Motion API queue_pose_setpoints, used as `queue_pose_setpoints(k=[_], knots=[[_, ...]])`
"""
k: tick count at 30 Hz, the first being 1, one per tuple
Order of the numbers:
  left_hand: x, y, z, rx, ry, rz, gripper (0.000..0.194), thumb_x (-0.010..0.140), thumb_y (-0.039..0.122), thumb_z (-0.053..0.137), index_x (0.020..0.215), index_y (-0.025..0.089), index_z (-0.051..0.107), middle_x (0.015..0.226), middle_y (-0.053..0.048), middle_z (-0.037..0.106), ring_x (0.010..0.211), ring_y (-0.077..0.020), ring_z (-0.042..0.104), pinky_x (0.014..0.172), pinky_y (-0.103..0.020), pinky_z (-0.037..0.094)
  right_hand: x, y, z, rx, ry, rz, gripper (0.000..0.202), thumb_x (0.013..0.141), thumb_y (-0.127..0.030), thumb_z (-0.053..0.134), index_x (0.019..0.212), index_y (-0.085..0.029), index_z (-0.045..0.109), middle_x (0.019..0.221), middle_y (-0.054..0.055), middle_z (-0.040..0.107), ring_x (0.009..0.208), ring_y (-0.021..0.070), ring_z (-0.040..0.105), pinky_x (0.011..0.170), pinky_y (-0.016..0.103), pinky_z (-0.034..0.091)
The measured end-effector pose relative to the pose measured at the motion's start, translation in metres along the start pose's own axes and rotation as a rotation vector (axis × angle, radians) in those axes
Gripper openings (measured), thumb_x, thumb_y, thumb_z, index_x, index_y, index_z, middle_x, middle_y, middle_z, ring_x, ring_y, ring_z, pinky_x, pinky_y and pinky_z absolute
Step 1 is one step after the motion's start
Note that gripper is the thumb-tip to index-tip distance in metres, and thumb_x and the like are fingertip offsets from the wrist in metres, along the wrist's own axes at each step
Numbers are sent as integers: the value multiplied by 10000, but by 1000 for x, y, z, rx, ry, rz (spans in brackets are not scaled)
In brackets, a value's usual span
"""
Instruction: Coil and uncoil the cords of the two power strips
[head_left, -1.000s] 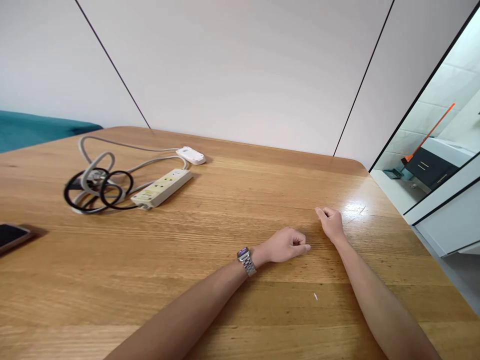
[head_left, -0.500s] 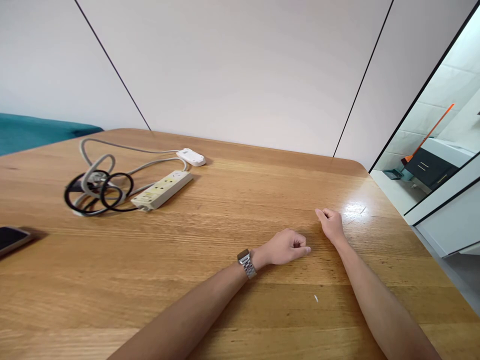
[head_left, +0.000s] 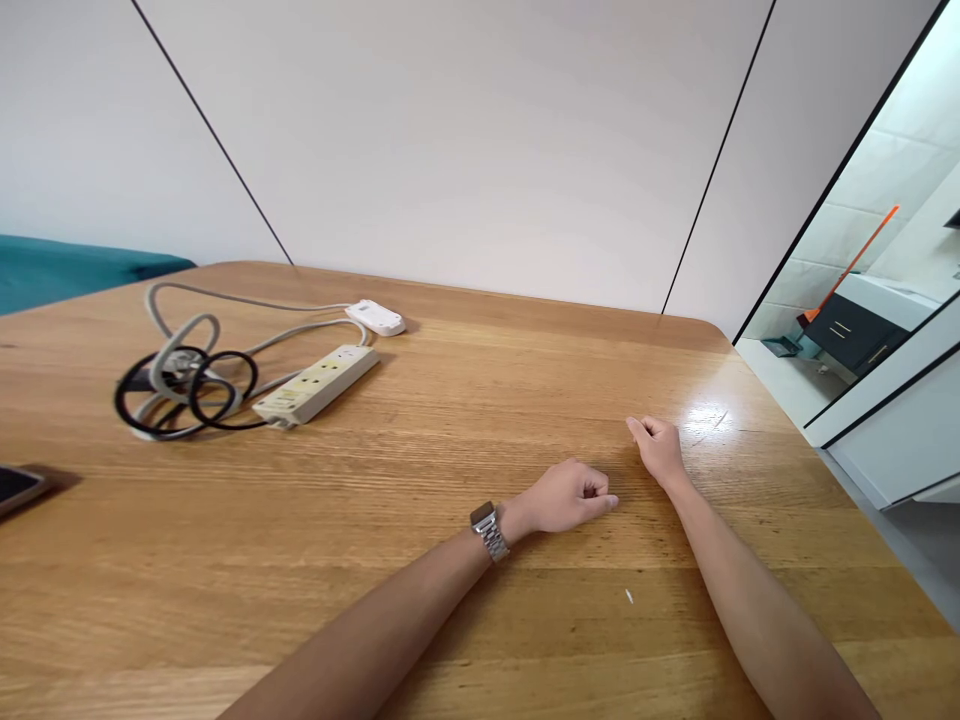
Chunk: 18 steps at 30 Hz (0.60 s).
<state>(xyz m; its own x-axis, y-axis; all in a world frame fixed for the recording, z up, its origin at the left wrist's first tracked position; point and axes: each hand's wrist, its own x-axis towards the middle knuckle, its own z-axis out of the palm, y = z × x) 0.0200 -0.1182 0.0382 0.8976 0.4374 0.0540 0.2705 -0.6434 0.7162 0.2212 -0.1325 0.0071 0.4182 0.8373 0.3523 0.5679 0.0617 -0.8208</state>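
Note:
My left hand (head_left: 568,496), with a metal-band watch (head_left: 489,530) on its wrist, rests on the wooden table (head_left: 420,620). Its fingers are curled into a loose fist, and nothing shows in them. To the right of it and a little farther from me, my right hand (head_left: 658,447) lies on the wood, also closed, with no object visible in it. The two hands are apart. Nearest to them is a small white sliver or mark (head_left: 629,596) on the tabletop, too small to name.
On the left lie a power strip (head_left: 316,387), a white box-shaped device (head_left: 376,318) and tangled grey and black cables (head_left: 196,393). A phone (head_left: 19,488) is at the left edge. White panels (head_left: 450,150) stand behind the table; an orange-handled broom (head_left: 851,262) is beyond a doorway at right.
The view has shifted slightly, so the cables, power strip and phone appear a little farther left. Both hands keep their closed pose on the table.

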Motion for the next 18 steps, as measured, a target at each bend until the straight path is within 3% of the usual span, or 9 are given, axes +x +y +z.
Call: queue_pose_setpoints(k=[18], knots=[[-2,5,1,127,17,26,397,853,356,504,531,160,381,480,59,351,458,-75,274,501,-239,209,-1,-3,0,9,0,-2,427,787,-465,505,469,-215,372,471,-57,344,495,104,331,519,257,266]])
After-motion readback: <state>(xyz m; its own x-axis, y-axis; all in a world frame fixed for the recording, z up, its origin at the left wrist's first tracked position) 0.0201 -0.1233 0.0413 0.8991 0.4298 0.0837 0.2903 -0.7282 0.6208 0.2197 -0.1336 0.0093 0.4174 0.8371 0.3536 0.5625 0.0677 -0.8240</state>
